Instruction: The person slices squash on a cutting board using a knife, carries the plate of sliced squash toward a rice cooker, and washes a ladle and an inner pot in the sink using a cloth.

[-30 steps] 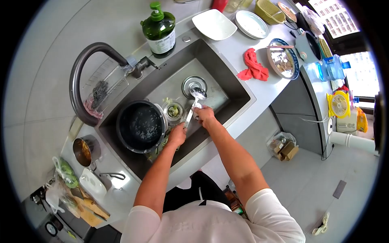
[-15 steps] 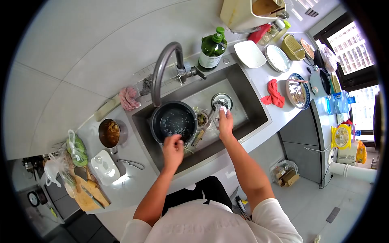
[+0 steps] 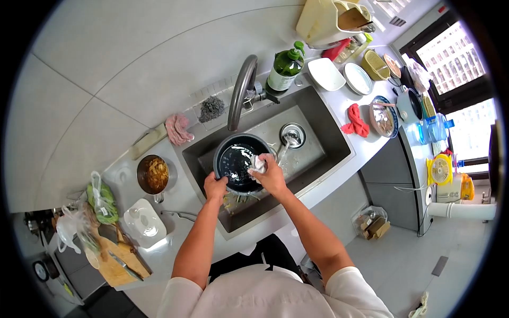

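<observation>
A round black pot [image 3: 232, 168] with dark, shiny water in it is in the sink [image 3: 313, 114], below the curved faucet [image 3: 244, 85]. My left hand [image 3: 214, 188] is closed on the pot's near left rim. Over the pot's right side, my right hand [image 3: 273, 176] grips a crumpled white wad [image 3: 257, 164]; whether it is cloth or paper is unclear. Green and yellowish vegetable scraps [image 3: 239, 198] show beside the pot's near edge. Right of the pot is the metal drain [image 3: 292, 135], with something clear and glossy lying across its edge.
Left of the sink are a saucepan of brown food [image 3: 154, 175], a white container [image 3: 144, 222] and a knife [image 3: 125, 266] on a cutting board [image 3: 108, 262]. A green pump bottle [image 3: 284, 69], white dishes [image 3: 326, 74], a red cloth [image 3: 356, 121] and a patterned bowl [image 3: 384, 116] stand beyond the sink.
My right hand has moved left from the drain to the pot, bringing the white wad. My left hand has taken hold of the rim. The pot looks shifted and the view has moved slightly.
</observation>
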Tool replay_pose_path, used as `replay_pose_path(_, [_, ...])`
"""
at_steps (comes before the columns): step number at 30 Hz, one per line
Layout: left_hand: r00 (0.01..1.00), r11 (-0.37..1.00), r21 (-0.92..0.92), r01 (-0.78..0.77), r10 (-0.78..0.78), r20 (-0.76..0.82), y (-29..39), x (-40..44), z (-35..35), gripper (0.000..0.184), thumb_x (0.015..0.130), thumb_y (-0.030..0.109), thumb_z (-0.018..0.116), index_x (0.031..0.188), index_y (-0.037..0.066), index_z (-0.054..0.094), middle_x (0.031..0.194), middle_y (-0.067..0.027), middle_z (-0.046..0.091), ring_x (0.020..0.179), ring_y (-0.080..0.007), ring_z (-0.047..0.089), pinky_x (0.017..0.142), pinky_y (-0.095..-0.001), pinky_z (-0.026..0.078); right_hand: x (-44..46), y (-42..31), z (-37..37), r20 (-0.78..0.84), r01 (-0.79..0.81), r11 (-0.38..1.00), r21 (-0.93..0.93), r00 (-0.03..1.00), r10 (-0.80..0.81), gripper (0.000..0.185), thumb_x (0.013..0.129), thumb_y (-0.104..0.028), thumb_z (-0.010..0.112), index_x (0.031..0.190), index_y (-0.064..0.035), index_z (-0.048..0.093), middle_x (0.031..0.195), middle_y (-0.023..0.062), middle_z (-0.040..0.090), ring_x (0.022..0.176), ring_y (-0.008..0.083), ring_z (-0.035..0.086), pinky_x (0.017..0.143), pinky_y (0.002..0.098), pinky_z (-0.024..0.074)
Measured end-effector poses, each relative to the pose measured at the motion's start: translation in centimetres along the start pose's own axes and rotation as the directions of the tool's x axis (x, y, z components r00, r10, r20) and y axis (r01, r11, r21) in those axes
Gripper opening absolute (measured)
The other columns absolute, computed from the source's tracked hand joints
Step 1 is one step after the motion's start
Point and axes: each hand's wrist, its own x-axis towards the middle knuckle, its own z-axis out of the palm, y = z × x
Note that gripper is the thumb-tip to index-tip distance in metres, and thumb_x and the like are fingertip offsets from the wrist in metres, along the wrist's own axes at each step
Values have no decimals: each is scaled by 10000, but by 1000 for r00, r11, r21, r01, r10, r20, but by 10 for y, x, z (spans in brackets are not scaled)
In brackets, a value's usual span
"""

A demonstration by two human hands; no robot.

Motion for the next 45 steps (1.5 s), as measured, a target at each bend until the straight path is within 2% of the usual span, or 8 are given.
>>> replay_pose_path(8, [990, 996, -22, -83, 85, 113, 34, -76, -26, 281, 849, -2, 654, 1121, 39, 710, 1027, -32, 680, 729, -145, 670, 530, -319, 600, -3, -7, -6, 337, 534, 744, -401, 842, -422, 607, 786, 24, 657, 1377, -101, 591, 1241, 174, 653, 1198, 384, 612, 1015, 463, 522])
replay_pose_path(21, [923, 920, -192, -341, 367, 116, 68, -135, -65, 256, 814, -24, 635, 1063, 8, 684, 1314, -20, 605, 816, -148, 694, 507, -320, 625, -28, -70, 6, 488, 506, 271, -819, 862, -136, 375, 937, -255, 550, 1175, -59, 765, 1279, 188, 675, 1310, 364, 577, 1070, 466, 492])
replay_pose_path(23, [902, 906, -179, -385, 410, 138, 71, -136, -71, 126, 828, -21, 644, 953, -30, 656, 1615, -15, 431, 850, -161, 704, 506, -304, 615, -30, -65, 15, 538, 532, 275, -801, 841, -63, 403, 937, -279, 541, 1175, -48, 771, 1285, 195, 681, 1338, 370, 551, 1105, 490, 454])
replay_pose_path(29, [865, 866, -205, -457, 486, 123, 67, -134, -76, 219, 904, -11, 653, 1121, -37, 665, 1527, 8, 488, 842, -95, 647, 547, -300, 631, -2, -43, 51, 813, 734, 544, -406, 562, -152, 507, 946, -382, 548, 1134, 53, 730, 1223, 261, 685, 1175, 410, 663, 1090, 480, 475])
replay_pose_path(34, [884, 874, -196, -444, 463, 64, 63, -110, -86, 192, 933, -2, 640, 1124, -18, 659, 1485, -14, 517, 836, -113, 667, 541, -313, 639, -64, -84, 38, 695, 542, 770, -337, 695, -185, 460, 917, -405, 596, 1187, -43, 684, 1183, 214, 692, 1209, 411, 602, 1090, 508, 447])
replay_pose_path(40, [907, 870, -286, -402, 420, 3, 49, -110, -73, 42, 901, 0, 642, 932, -21, 623, 1542, -87, 485, 855, -173, 703, 531, -329, 651, -74, -57, 1, 592, 741, 157, -652, 628, -505, 531, 771, -374, 770, 1152, -32, 630, 1157, 198, 690, 1247, 381, 575, 1091, 527, 427])
replay_pose_path(43, [900, 867, -274, -416, 435, 12, 47, -107, -57, 54, 877, -9, 641, 895, -38, 600, 1564, -62, 478, 836, -148, 681, 502, -317, 630, -99, -61, 52, 376, 528, 668, -525, 848, -374, 432, 752, -198, 787, 1063, -3, 560, 1036, 226, 680, 1021, 390, 690, 898, 483, 544])
replay_pose_path(45, [884, 863, -228, -451, 467, 18, 49, -106, -56, 61, 868, -11, 643, 890, -40, 595, 1570, -57, 478, 830, -138, 672, 489, -314, 620, -101, -56, 66, 330, 566, 592, -573, 821, -466, 448, 776, -157, 751, 1170, -26, 582, 997, 180, 705, 1006, 357, 699, 870, 466, 534])
